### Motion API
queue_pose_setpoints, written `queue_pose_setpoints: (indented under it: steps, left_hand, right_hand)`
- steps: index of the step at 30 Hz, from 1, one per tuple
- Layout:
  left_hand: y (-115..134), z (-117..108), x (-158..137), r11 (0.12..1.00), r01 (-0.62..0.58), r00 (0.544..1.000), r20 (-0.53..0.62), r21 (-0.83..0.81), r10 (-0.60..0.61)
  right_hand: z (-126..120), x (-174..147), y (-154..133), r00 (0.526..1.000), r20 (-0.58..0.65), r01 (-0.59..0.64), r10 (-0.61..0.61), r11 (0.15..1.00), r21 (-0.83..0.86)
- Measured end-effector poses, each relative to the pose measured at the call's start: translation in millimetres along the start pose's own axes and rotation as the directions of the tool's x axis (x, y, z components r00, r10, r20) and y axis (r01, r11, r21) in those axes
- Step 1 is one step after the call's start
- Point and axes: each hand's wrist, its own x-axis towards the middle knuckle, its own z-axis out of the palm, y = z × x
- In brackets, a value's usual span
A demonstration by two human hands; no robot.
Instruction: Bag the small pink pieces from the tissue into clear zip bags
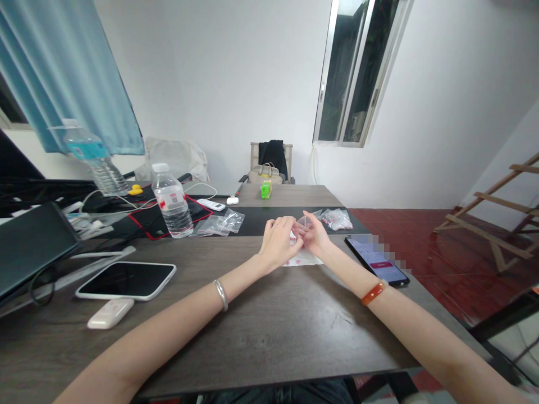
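Both hands meet just beyond the white sheet: left hand and right hand pinch a small clear bag, raised off the desk for fingertip handling.

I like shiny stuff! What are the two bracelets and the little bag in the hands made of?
Left-wrist bracelet: looks like silvery polished metal, since it glints. Right-wrist bracelet: glossy orange, maybe stone, glass or plastic; hard to tell. Little bag between both hands: thin clear plastic, see-through and crinkly.

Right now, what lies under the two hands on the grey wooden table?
A white sheet with pink marks lies on the grey wooden table under the left hand and right hand; the hands cover its middle.
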Motion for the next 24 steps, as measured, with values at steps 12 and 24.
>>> queue_pose_setpoints:
  steps: [12,24]
  left_hand:
    - [-8,36,-20,0.971,0.23,0.898,0.373,0.056,-0.235]
    - [-10,38,-21,0.976,0.214,0.891,0.403,0.036,-0.21]
  right_hand:
    - [-12,6,23,0.984,-0.134,0.092,-0.118,0.978,-0.186]
    - [-11,3,29,0.976,0.004,0.201,-0.219,0.886,-0.418]
